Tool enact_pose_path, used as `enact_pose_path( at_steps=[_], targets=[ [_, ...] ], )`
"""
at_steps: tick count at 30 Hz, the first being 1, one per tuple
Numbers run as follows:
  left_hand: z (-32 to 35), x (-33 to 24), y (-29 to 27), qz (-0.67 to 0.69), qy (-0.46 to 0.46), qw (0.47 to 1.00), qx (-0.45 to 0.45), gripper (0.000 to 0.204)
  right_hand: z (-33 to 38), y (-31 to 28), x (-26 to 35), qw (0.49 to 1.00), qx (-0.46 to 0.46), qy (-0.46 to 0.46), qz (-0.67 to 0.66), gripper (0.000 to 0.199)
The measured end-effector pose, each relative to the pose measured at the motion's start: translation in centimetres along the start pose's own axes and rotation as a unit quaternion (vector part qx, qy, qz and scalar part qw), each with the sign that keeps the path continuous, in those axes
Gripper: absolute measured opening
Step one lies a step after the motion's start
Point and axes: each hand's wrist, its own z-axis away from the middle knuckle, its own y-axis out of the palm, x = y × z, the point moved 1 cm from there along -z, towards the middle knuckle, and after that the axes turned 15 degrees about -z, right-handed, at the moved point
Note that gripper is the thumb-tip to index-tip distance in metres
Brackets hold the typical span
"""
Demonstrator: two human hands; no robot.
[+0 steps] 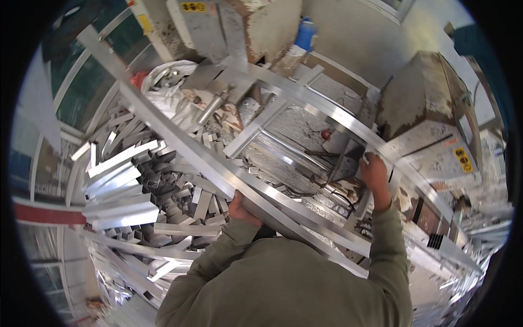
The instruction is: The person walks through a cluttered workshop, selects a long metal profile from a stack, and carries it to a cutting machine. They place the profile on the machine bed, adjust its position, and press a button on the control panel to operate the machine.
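A long silvery aluminium profile (218, 173) runs slantwise from the upper left, past my body, toward the lower right. My left hand (243, 211) is closed round its near side, close to my chest. Farther out on the right, my right hand (376, 175) reaches to the saw-like machine's frame, beside a long metal rail (327, 109). Its fingers are curled in; whatever they grip is hidden. Between my hands lies the machine's bed (294, 131), with bright rods and dark cables strewn with metal chips.
A heap of aluminium offcuts (169, 201) fills the left side. Behind it sits a white sack (169, 95). Worn metal housings (419, 103) flank the machine, and a blue bottle (305, 35) stands at the back. More profiles (485, 240) lie at the far right.
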Motion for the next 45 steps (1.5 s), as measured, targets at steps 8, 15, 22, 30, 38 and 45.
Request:
enact_pose_path(
  at_steps=[8, 15, 22, 30, 38, 45],
  targets=[
    [-0.5, 0.1, 1.2, -0.004, -0.035, 0.996, 0.077, 0.079, 9.9, 5.5, 16.8, 0.844, 0.432, -0.03, -0.317, 0.059],
    [-0.9, 0.5, 0.4, -0.004, -0.006, 1.0, 0.024, 0.082, 10.8, 3.4, 16.0, 0.889, 0.339, 0.006, -0.309, 0.044],
    [0.4, -1.8, 1.6, -0.008, -0.007, 1.0, 0.002, 0.084, 10.3, -2.6, 12.6, 0.943, 0.249, 0.001, -0.221, 0.059],
    [0.6, -1.3, 0.3, -0.008, -0.059, 0.998, -0.016, 0.082, 10.7, -5.0, 10.1, 0.957, 0.203, -0.022, -0.206, 0.054],
    [0.5, -0.8, 0.7, -0.029, -0.046, 0.998, -0.037, 0.087, 10.5, -4.9, 11.7, 0.955, 0.227, -0.012, -0.192, 0.046],
    [0.7, -0.7, 2.1, -0.006, -0.043, 0.998, 0.044, 0.09, 11.2, -2.4, 12.7, 0.937, 0.288, 0.007, -0.199, 0.05]
  ],
)
